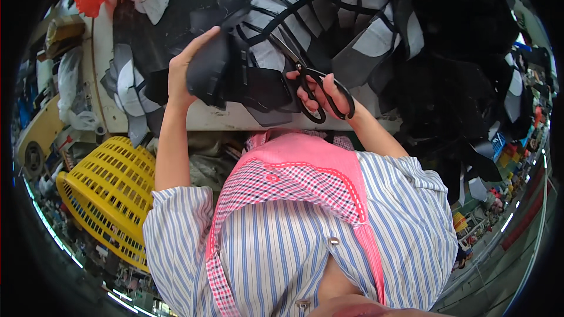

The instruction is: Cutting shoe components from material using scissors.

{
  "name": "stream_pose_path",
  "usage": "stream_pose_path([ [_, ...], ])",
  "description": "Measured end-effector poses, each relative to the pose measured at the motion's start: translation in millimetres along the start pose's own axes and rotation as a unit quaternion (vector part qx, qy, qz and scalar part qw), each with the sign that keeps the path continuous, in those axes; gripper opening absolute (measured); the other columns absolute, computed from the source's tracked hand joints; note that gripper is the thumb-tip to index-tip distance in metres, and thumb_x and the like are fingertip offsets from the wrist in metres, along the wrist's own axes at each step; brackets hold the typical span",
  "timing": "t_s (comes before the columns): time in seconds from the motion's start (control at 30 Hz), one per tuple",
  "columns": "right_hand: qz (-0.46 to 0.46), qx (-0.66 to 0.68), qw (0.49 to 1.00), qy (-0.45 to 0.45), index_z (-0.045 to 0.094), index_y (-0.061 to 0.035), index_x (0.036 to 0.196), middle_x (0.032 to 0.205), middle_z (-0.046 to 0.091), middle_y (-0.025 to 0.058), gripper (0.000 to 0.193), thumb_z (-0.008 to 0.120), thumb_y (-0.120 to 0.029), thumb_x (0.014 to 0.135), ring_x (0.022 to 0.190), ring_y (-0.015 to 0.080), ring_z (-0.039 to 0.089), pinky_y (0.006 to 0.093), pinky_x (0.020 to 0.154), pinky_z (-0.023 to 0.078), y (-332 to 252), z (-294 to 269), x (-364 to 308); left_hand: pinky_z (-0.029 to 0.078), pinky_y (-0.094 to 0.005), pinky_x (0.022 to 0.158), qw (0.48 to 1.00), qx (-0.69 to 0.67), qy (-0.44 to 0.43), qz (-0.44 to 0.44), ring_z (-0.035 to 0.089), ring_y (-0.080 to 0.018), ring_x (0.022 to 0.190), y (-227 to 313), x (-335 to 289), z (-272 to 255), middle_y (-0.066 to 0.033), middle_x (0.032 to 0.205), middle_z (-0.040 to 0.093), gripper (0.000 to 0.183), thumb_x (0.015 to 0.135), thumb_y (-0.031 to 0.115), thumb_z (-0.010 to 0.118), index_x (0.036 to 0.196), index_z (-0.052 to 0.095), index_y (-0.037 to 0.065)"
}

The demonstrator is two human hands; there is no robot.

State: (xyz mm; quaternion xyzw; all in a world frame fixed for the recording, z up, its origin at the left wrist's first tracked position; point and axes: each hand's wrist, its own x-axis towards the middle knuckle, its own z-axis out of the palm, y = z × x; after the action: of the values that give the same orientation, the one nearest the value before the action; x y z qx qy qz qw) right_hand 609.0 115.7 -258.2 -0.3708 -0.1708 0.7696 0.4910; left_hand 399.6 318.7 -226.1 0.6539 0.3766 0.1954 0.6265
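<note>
With the left hand [181, 73] gripping dark pieces [207, 70] toward eleven o'clock and the right hand [326, 95] grasping black scissors [299, 67] just past twelve, safe snipping probably calls for blades [286, 49] angled clear of the left fingers.

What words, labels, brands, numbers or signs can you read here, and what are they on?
None that I can read.
Scissors: no legible text.
Dark piece in the left hand: nothing legible.
Yellow basket: no lettering visible.
Cluttered background: too small and blurred to tell.
</note>
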Motion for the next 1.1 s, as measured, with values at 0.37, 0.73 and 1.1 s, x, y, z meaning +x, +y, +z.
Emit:
stream_pose_path([
  [0.37, -0.051, -0.132, 0.99, 0.027, 0.041, -0.0025, 0.111, 0.067, 0.042, -0.0011, 0.053, 0.048, -0.046, 0.08, 0.054, 0.0038, 0.038, 0.0167, 0.047, 0.032, 17.2, -7.7, 57.5, 0.034, -0.0322, 0.089, 0.849, -0.295, 0.429, 0.092, 0.047, -0.0182, 0.097, -46.6, -12.3, -16.2, -0.0081, 0.107, 0.051, 0.035, 0.077, 0.013, 0.06, 0.105, 0.049, -0.005],
  [0.73, -0.069, -0.465, 0.867, 0.164, 0.05, 0.0029, 0.095, 0.074, 0.055, 0.0074, 0.041, 0.062, -0.027, 0.07, 0.063, 0.0115, 0.05, 0.0246, 0.056, 0.041, -53.6, -7.0, 84.9, 0.032, -0.032, 0.09, 0.943, 0.272, 0.193, -0.011, 0.043, -0.0307, 0.106, -84.6, -39.8, -11.7, -0.0179, 0.118, 0.043, 0.054, 0.071, 0.008, 0.056, 0.121, 0.037, 0.003],
  [1.1, 0.0, -0.596, 0.787, 0.162, 0.047, -0.0051, 0.104, 0.077, 0.058, 0.0136, 0.048, 0.067, -0.023, 0.064, 0.071, 0.0236, 0.058, 0.0302, 0.064, 0.044, -50.4, 11.1, 38.9, 0.042, -0.0359, 0.077, 0.935, 0.326, 0.029, 0.14, 0.05, -0.0301, 0.089, 16.7, -32.4, 94.0, -0.0189, 0.1, 0.05, 0.024, 0.069, 0.007, 0.056, 0.091, 0.051, 0.0],
])
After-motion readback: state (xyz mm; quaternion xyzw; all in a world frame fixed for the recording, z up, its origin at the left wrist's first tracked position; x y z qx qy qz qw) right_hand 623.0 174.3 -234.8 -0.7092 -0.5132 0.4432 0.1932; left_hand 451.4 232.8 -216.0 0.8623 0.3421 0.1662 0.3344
